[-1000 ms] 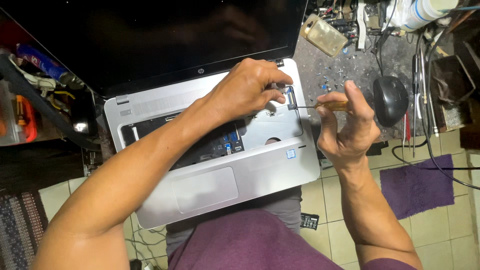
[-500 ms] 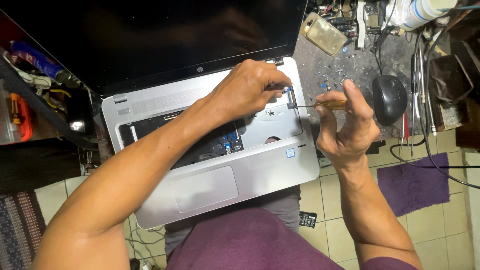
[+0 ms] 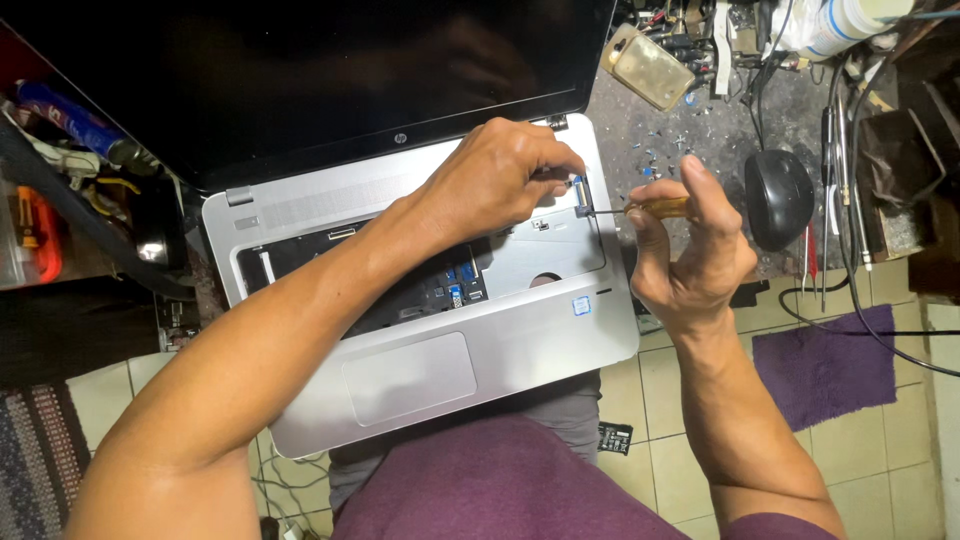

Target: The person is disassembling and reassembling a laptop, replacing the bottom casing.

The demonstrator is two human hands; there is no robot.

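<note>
A silver laptop [image 3: 500,340] with its keyboard taken out lies open across my lap, dark screen facing me. My left hand [image 3: 500,180] reaches over the empty keyboard bay and pinches a small ribbon cable end [image 3: 578,186] at the bay's far right corner. My right hand [image 3: 690,255] holds a thin screwdriver with an amber handle [image 3: 665,208]; its metal tip points left at that same corner, close to my left fingertips.
A black mouse [image 3: 778,198] lies right of the laptop on a speckled bench strewn with small screws. A yellowish plastic box [image 3: 650,68], cables and tools crowd the back right. A purple mat [image 3: 825,365] lies on the tiled floor. Tools sit at the left.
My left fingers have shifted slightly at the bay's right corner, and the screwdriver tip has come a little closer to them. The laptop has stayed put.
</note>
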